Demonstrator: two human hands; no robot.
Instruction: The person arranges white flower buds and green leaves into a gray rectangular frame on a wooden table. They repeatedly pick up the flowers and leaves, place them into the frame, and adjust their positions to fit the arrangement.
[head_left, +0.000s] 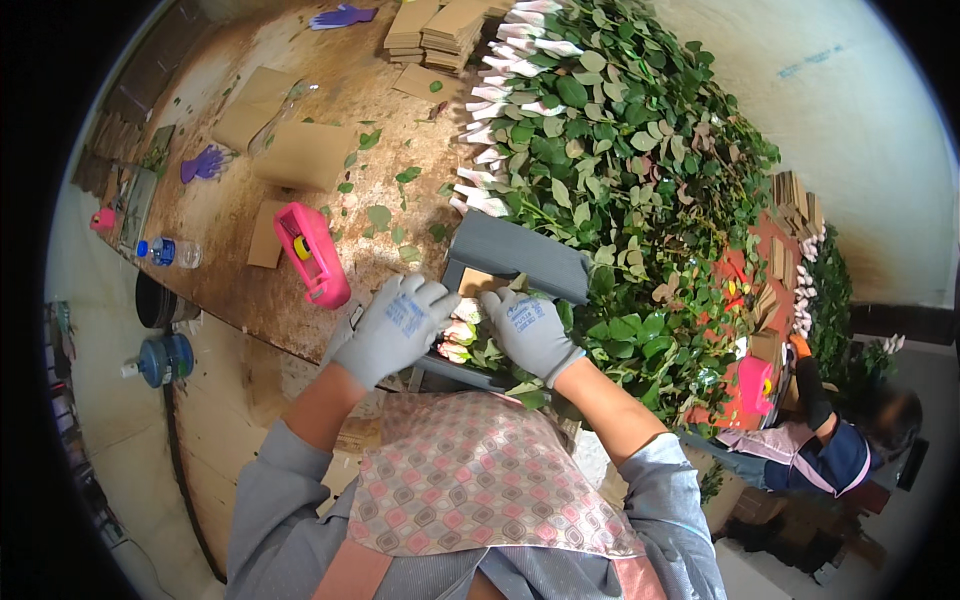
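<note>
My left hand (399, 324), in a grey glove, lies over the left side of a dark grey ribbed holder (517, 255). Its fingertips reach the heads of pink-and-white roses (456, 342). On the other side, my right hand (526, 330), gloved the same way, is bent over the rose leaves with its fingers close to a white-netted bloom (470, 310). A piece of brown cardboard (480, 283) sits in the holder just beyond both hands. The gloves hide the fingers' undersides, so their grip cannot be made out.
A pink tape dispenser (313, 255) and cardboard sheets (306, 156) lie left on the worn table (390, 157). Wrapped-head roses (600, 142) are heaped at the right. Cardboard stacks (435, 34), purple gloves (202, 163) and bottles (169, 253) are farther off. A co-worker (817, 450) works at far right.
</note>
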